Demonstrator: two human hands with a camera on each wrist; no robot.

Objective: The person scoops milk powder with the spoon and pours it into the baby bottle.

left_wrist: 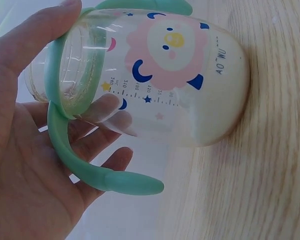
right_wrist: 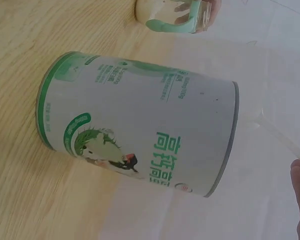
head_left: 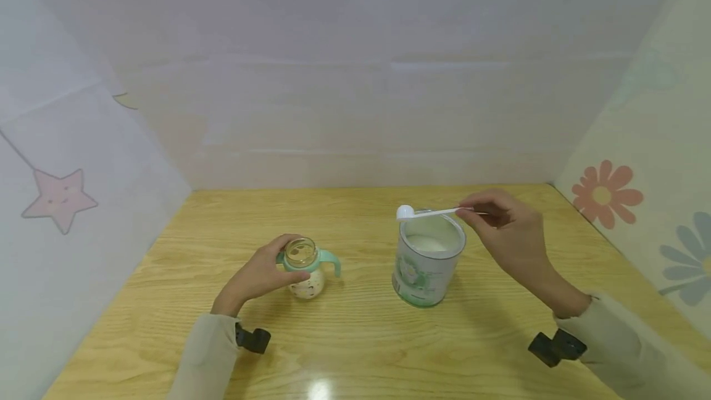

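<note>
A clear baby bottle (left_wrist: 155, 75) with a green collar and two green handles stands lidless on the table, white powder or milk in its lower part. My left hand (head_left: 268, 271) holds it around the collar, thumb on one side and fingers on the other. In my right hand (head_left: 513, 233), thumb and fingers pinch the handle end of a white measuring scoop (head_left: 405, 213). The scoop's bowl is over the far left rim of an open milk powder can (head_left: 424, 279). Pale powder shows inside the can, which is white with green print.
Everything stands on a light wood-grain table (head_left: 355, 350). Pale cloth walls (head_left: 355, 110) rise along its back and sides, printed with a pink star (head_left: 60, 197) at left and flowers (head_left: 605, 195) at right. A dark wrist camera (head_left: 557, 347) sits at each cuff.
</note>
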